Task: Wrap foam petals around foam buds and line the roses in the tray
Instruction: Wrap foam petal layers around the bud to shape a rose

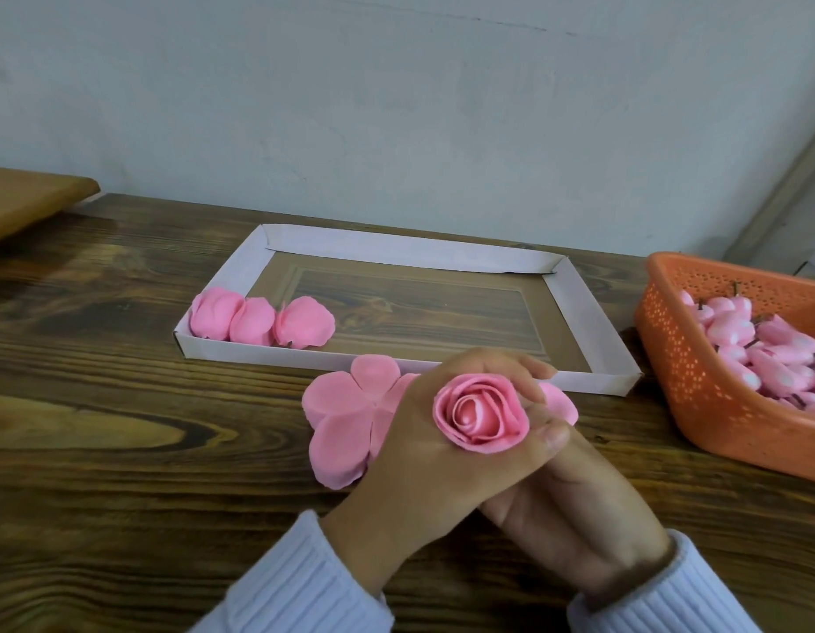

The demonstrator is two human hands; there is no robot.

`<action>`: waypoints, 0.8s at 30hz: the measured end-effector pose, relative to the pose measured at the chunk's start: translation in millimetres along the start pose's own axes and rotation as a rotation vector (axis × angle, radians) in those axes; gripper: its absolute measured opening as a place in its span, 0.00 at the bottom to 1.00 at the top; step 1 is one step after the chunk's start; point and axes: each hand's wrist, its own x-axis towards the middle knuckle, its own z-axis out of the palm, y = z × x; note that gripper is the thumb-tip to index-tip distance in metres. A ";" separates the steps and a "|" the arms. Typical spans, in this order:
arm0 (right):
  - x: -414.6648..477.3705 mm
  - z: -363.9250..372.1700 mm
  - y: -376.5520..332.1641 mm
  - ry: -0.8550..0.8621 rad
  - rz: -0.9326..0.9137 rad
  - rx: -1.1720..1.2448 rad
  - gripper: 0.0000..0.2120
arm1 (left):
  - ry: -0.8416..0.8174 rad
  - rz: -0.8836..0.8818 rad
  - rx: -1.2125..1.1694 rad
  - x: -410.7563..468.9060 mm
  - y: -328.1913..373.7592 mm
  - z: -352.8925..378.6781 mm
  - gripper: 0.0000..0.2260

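Observation:
A pink foam rose point(481, 413) faces up between my hands, just in front of the tray. My left hand point(423, 454) curls around it from the left, fingers over its far side. My right hand point(574, 509) sits under and to the right, thumb pressed against the rose's right edge. A stack of flat pink petal sheets point(341, 422) lies on the table beneath my left hand. The white cardboard tray point(574, 303) holds three finished roses point(259, 322) in a row at its near left corner.
An orange perforated basket point(684, 358) with several pink foam buds point(762, 344) stands at the right. A light wooden board point(26, 198) lies at the far left. The dark wooden table point(122, 450) meets a pale wall behind.

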 end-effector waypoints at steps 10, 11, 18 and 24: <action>-0.8 4.6 -2.0 0.039 -0.021 0.034 0.12 | 0.067 0.022 0.128 0.4 -1.2 1.7 0.11; -0.7 4.7 -2.9 0.082 -0.006 -0.007 0.15 | 0.097 0.005 0.115 -0.2 -1.1 2.3 0.09; -4.1 0.7 -5.1 0.493 -0.464 -0.686 0.09 | 0.354 -0.083 0.143 2.0 -4.9 0.6 0.10; -7.1 4.5 -2.8 0.389 -0.817 -1.450 0.03 | 0.272 -0.277 0.086 6.7 -9.2 8.1 0.12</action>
